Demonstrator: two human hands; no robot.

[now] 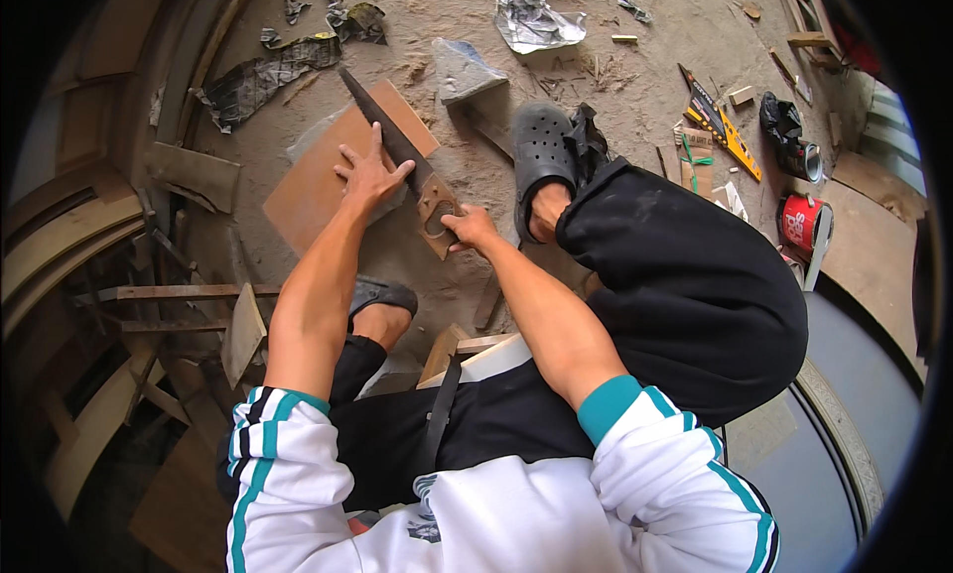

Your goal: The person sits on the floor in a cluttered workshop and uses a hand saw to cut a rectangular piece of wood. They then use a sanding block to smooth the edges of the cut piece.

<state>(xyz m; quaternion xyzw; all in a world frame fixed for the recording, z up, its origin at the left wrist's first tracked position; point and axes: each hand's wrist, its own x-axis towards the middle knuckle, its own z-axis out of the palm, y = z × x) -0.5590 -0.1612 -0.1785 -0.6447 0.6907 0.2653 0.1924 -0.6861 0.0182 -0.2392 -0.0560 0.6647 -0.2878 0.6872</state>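
Observation:
A handsaw point(395, 141) with a dark blade and a brown wooden handle lies slanted over a tan wooden board point(313, 191) on the ground. My right hand point(471, 226) is closed round the edge of the saw's handle. With its fingers spread, my left hand point(371, 168) rests against the blade and over the board; the fingertips touch the blade's near side. A piece of clear plastic sheet point(316, 134) shows under the board's far left edge.
A grey block point(465, 72) lies beyond the saw, close to my clogged foot point(544, 146). Crumpled newspaper point(536, 17) is scattered farther off. To the right are a yellow-handled saw point(737, 141) and a red can point(802, 221). Wood scraps point(179, 293) pile up at left.

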